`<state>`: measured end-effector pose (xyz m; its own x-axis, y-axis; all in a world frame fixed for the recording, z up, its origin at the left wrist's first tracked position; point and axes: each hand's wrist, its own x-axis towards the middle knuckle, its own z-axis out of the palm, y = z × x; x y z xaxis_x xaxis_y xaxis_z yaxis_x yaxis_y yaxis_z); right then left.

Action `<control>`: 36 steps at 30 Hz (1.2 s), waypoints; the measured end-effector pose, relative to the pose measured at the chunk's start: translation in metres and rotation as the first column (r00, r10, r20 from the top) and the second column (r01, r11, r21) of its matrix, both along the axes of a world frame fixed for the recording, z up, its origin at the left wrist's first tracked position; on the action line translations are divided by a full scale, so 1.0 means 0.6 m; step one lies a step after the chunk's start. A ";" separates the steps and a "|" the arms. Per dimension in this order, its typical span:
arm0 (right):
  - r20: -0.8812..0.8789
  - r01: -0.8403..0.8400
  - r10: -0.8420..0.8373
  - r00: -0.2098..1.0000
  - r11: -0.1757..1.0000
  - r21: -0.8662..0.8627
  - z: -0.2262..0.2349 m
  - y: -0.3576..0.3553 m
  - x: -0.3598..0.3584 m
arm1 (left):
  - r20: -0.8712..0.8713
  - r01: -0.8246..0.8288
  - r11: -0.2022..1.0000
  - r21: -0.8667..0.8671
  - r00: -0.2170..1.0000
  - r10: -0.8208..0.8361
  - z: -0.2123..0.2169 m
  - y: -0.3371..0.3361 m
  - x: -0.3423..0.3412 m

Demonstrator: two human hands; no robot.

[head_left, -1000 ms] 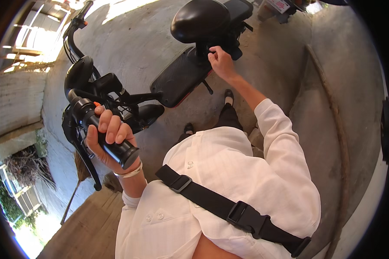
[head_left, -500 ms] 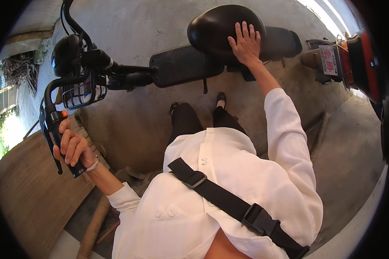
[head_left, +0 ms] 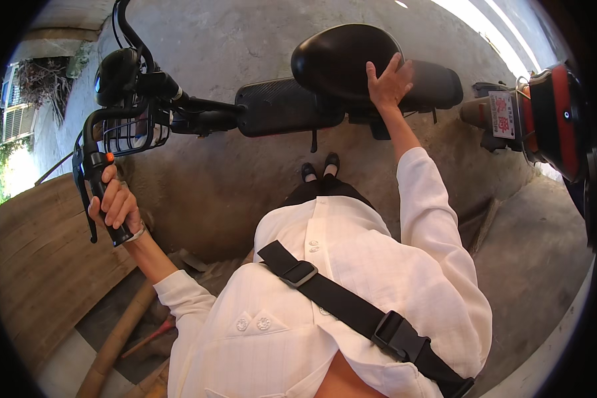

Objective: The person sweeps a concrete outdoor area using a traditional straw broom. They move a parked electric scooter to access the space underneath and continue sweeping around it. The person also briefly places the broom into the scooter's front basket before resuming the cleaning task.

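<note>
My left hand (head_left: 118,202) is wrapped round the black handlebar grip (head_left: 120,234) of an electric scooter. The brake lever (head_left: 84,192) runs beside it, and nothing shows the fingers on it. My right hand (head_left: 390,86) has its fingers spread at the right edge of the wide black saddle (head_left: 341,56); whether its palm presses on the saddle I cannot tell. A dark rear seat (head_left: 438,85) lies just behind that hand. Between saddle and handlebar stretches the black footboard (head_left: 278,106). A wire basket (head_left: 134,136) hangs below the handlebar.
A red and black vehicle (head_left: 556,119) with a white plate (head_left: 503,114) stands close at the right. Wooden boards (head_left: 53,245) and a long pole (head_left: 116,335) lie at the left. My shoes (head_left: 320,166) are on the concrete floor (head_left: 212,172) beside the scooter.
My right hand has shifted from the saddle's top to its right edge. My feet have come together. The handlebar and my left hand sit slightly further right in view.
</note>
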<state>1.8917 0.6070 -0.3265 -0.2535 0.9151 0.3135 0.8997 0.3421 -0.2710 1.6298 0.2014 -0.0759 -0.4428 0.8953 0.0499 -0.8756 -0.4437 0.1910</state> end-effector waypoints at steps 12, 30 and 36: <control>0.051 -0.118 0.129 0.990 0.977 -0.178 0.043 0.020 0.016 | -0.016 -0.071 0.995 -0.074 0.997 0.070 0.015 0.010 0.028; -0.479 -0.282 -0.035 0.877 0.770 -0.572 -0.037 0.145 0.057 | -0.699 -0.704 0.085 -0.705 0.668 -0.255 0.092 0.013 0.120; -0.497 -0.293 -0.031 0.867 0.776 -0.559 -0.044 0.151 0.063 | -0.702 -0.693 0.133 -0.709 0.674 -0.232 0.087 0.016 0.119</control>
